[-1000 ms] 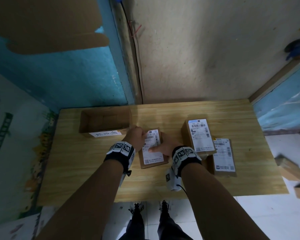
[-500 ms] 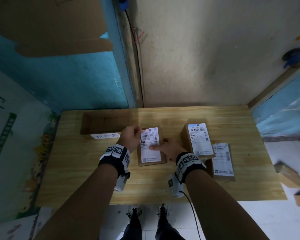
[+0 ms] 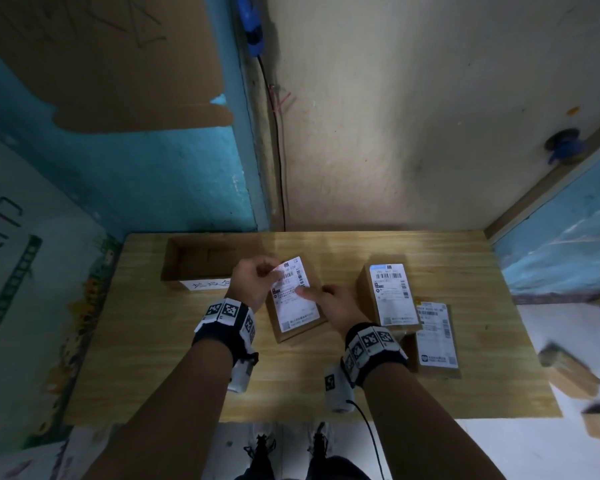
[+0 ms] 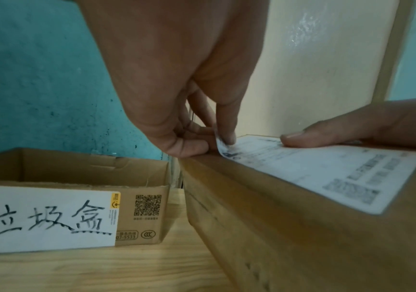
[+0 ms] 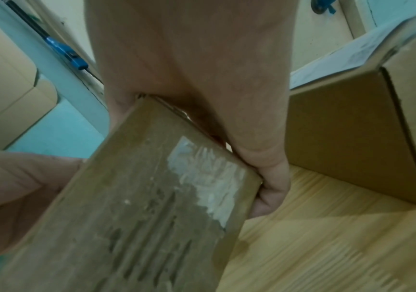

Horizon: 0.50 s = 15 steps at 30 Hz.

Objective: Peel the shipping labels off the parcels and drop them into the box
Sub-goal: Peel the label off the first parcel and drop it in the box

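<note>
label corner (image 4: 220, 143): flat before, now lifted, pinched by left hand (image 3: 253, 280) | parcel (image 3: 297, 330): near end turned a bit toward table's right edge

Both forearms are extended forward over the table, each wrist wrapped in a dark band with black-and-white markers. The left hand (image 3: 253, 277) is bent down at the wrist, and a lifted corner of the label (image 4: 223, 145) is pinched between its thumb and forefinger. The right hand (image 3: 333, 299) is laid on the parcel (image 3: 297, 329), the thumb pressed flat on top and the fingers (image 5: 270, 189) curled round its edge.
</note>
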Available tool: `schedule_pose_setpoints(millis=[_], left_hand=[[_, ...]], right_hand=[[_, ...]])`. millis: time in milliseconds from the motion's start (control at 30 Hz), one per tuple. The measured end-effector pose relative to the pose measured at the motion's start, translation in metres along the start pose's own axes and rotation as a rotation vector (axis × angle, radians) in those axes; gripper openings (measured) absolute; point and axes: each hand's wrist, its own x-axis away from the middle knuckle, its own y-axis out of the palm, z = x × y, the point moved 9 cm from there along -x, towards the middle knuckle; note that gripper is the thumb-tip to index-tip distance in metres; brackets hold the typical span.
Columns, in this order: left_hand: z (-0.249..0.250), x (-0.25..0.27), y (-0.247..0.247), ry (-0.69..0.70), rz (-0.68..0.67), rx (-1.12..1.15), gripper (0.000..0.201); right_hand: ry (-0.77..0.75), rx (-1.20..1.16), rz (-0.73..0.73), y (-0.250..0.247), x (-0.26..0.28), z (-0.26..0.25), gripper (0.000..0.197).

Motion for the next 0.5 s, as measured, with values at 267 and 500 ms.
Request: schedule_pose_setpoints(millis=[267, 500], left_hand=[[0.020, -0.013, -0.005, 0.029, -0.008, 0.040, 0.013], [0.038, -0.020, -0.013, 0.047, -0.004, 0.064, 0.015]], right_hand=[[-0.030, -0.082, 0.045, -0.008, 0.012, -0.025, 0.071], [-0.098, -0.127, 0.047, -0.015, 0.030, -0.050, 0.053]])
